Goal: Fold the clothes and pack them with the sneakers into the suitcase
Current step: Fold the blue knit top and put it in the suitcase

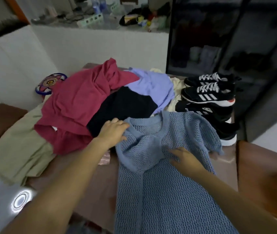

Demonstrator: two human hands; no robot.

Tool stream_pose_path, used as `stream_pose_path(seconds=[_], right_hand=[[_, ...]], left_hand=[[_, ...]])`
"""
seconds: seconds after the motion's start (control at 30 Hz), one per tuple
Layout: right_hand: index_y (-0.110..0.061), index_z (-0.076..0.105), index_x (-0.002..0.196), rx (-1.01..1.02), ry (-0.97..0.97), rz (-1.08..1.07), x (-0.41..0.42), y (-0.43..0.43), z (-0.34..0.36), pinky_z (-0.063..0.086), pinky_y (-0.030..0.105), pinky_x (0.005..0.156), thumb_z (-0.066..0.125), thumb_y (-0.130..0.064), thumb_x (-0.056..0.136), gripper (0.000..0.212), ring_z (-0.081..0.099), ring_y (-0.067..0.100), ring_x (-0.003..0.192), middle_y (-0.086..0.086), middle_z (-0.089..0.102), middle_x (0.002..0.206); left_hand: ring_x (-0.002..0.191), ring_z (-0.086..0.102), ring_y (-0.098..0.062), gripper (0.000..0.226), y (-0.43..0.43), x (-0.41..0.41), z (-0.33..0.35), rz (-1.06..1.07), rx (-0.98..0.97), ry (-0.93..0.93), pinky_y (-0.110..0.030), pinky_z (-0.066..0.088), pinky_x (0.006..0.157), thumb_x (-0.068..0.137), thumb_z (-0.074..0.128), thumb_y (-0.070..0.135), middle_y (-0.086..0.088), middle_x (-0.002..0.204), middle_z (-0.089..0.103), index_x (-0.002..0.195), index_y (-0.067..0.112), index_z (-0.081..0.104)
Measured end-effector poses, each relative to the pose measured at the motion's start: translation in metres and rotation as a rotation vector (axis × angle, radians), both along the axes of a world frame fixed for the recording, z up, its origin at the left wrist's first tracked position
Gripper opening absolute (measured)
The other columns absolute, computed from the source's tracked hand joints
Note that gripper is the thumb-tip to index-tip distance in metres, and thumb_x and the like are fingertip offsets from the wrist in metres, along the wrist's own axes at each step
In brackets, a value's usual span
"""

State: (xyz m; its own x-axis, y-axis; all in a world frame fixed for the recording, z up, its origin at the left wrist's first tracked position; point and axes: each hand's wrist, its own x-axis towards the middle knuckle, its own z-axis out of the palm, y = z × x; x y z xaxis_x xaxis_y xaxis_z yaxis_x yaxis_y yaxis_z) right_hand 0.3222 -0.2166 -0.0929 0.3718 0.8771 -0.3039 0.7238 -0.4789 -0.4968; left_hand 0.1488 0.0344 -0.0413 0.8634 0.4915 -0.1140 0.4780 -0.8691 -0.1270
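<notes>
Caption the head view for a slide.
Left hand and right hand arrange a blue sweater beside piled clothes and sneakers.
</notes>
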Motion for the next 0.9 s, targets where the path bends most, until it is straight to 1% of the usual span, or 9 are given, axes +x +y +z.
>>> stream_pose_path(seconds=[0.07, 0.17, 0.23, 0.37, 0.5, 0.57, 0.7, 0.8, 0.9], right_hand=[[-0.019, 0.049, 0.135, 0.019, 0.028, -0.019, -0.015, 0.004, -0.005, 0.042, 0.032, 0.094, 0.054, -0.025, 0.094, 0.043, 0.053, 0.027, 0.114, 0.010, 0.046, 0.132], [-0.020, 0.047, 0.136, 0.040, 0.042, -0.028, -0.037, 0.017, -0.010, 0.045, 0.036, 0.092, 0.055, -0.025, 0.092, 0.046, 0.051, 0.032, 0.114, 0.011, 0.046, 0.129], [-0.021, 0.045, 0.139, 0.039, 0.049, -0.081, -0.046, 0.027, -0.013, 0.044, 0.037, 0.097, 0.055, -0.028, 0.092, 0.048, 0.050, 0.032, 0.117, 0.010, 0.039, 0.137], [-0.021, 0.046, 0.139, 0.001, 0.088, -0.116, -0.051, 0.041, -0.017, 0.036, 0.035, 0.107, 0.058, -0.032, 0.091, 0.050, 0.042, 0.030, 0.126, 0.011, 0.033, 0.144], [-0.017, 0.048, 0.137, 0.037, 0.118, -0.189, -0.042, 0.028, -0.012, 0.037, 0.031, 0.103, 0.058, -0.028, 0.092, 0.047, 0.046, 0.026, 0.122, 0.008, 0.036, 0.140], [-0.018, 0.049, 0.136, 0.070, 0.110, -0.280, -0.032, 0.011, -0.008, 0.039, 0.032, 0.100, 0.056, -0.028, 0.093, 0.044, 0.048, 0.026, 0.119, 0.008, 0.039, 0.138], [-0.019, 0.054, 0.131, 0.134, 0.085, -0.442, -0.012, -0.037, 0.000, 0.041, 0.031, 0.095, 0.057, -0.024, 0.093, 0.039, 0.051, 0.025, 0.114, 0.006, 0.044, 0.132], [-0.019, 0.059, 0.125, 0.164, 0.042, -0.563, -0.003, -0.076, 0.002, 0.041, 0.027, 0.091, 0.059, -0.020, 0.091, 0.034, 0.052, 0.022, 0.114, 0.002, 0.048, 0.128], [-0.019, 0.064, 0.117, 0.193, -0.005, -0.700, 0.000, -0.113, -0.001, 0.044, 0.029, 0.085, 0.060, -0.018, 0.089, 0.028, 0.055, 0.024, 0.108, 0.004, 0.053, 0.121]], left_hand=[[0.109, 0.046, -0.020, 0.034, 0.015, -0.003, 0.000, -0.003, 0.043, 0.016, -0.032, 0.037, 0.085, 0.088, 0.057, 0.042, 0.003, 0.110, 0.058, 0.116, 0.023, 0.058], [0.106, 0.047, -0.023, 0.024, 0.038, -0.016, 0.002, 0.087, -0.012, -0.062, -0.034, 0.037, 0.081, 0.089, 0.055, 0.038, 0.000, 0.106, 0.059, 0.104, 0.020, 0.060], [0.107, 0.047, -0.024, 0.023, 0.048, -0.025, 0.002, 0.129, -0.041, -0.055, -0.035, 0.039, 0.082, 0.089, 0.055, 0.036, -0.002, 0.109, 0.058, 0.103, 0.018, 0.060], [0.112, 0.042, -0.024, 0.028, 0.051, -0.028, 0.005, 0.231, -0.015, 0.073, -0.036, 0.038, 0.087, 0.083, 0.057, 0.036, -0.004, 0.118, 0.049, 0.105, 0.019, 0.061], [0.116, 0.039, -0.026, 0.038, 0.030, -0.008, 0.017, 0.290, 0.017, 0.137, -0.037, 0.037, 0.092, 0.080, 0.059, 0.037, -0.007, 0.121, 0.045, 0.112, 0.016, 0.056], [0.114, 0.039, -0.027, 0.042, 0.016, 0.010, 0.023, 0.206, -0.040, 0.045, -0.039, 0.040, 0.091, 0.079, 0.060, 0.036, -0.008, 0.121, 0.044, 0.114, 0.014, 0.053], [0.115, 0.040, -0.027, 0.041, -0.021, 0.072, 0.033, 0.017, -0.253, -0.157, -0.041, 0.043, 0.093, 0.083, 0.058, 0.030, -0.007, 0.124, 0.045, 0.121, 0.015, 0.052], [0.120, 0.044, -0.027, 0.040, -0.056, 0.134, 0.032, -0.105, -0.396, -0.225, -0.040, 0.041, 0.097, 0.088, 0.057, 0.026, -0.008, 0.129, 0.048, 0.126, 0.015, 0.051], [0.119, 0.049, -0.027, 0.039, -0.090, 0.187, 0.025, -0.234, -0.421, -0.237, -0.041, 0.043, 0.095, 0.090, 0.056, 0.024, -0.006, 0.132, 0.049, 0.127, 0.017, 0.050]])
